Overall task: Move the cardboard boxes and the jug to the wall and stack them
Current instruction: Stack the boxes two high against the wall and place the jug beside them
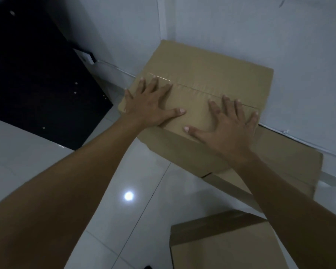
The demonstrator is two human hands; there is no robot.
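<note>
Nearest us, a plain brown cardboard box sits on the glossy white tiled floor.
We press our left hand and right hand flat, fingers spread, well apart, on the tape-sealed top brown cardboard box; it rests on a wider lower cardboard box against the pale grey wall, beside a dark doorway.

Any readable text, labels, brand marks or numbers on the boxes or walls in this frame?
None readable.
Top cardboard box: plain, only clear tape on the seam, no print.
Lower cardboard box: no marking visible.
Near cardboard box: blank.
Wall fitting: too small and dark to read.
</note>
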